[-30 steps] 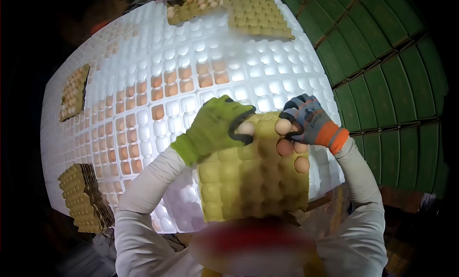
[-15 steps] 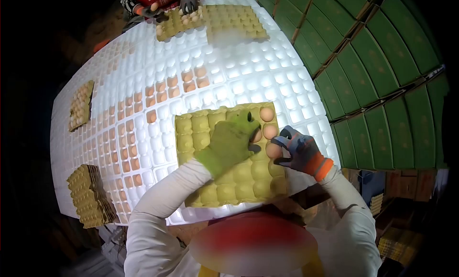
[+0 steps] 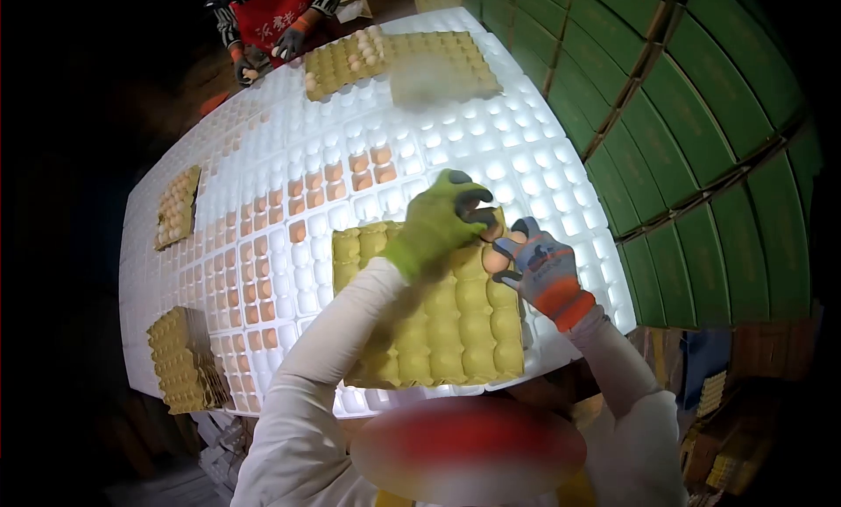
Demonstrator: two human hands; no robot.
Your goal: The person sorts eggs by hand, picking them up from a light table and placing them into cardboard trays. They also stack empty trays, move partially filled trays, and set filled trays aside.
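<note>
A yellow-green egg tray (image 3: 438, 332) lies in front of me on white moulded trays (image 3: 307, 271). My left hand (image 3: 448, 218), in a green glove, is at the tray's far right corner, its fingers curled round a brown egg (image 3: 493, 230) that is partly hidden. My right hand (image 3: 536, 260), in a grey-blue and orange glove, is just beside it at the right edge, its fingers closed around an egg (image 3: 519, 237). Another egg (image 3: 495, 260) shows at its fingertips. The near cups of the tray hold no eggs.
Brown eggs (image 3: 359, 163) sit in many white cups. A small egg tray (image 3: 178, 206) and a tray stack (image 3: 182, 358) are on the left. Across the table a person in a red apron (image 3: 267, 21) handles eggs near two trays. Green boxes (image 3: 692, 200) line the right.
My left hand has moved up and right to the tray's far corner. My right hand has shifted slightly up, now around an egg. The co-worker's hands have left the far tray. The view has shifted.
</note>
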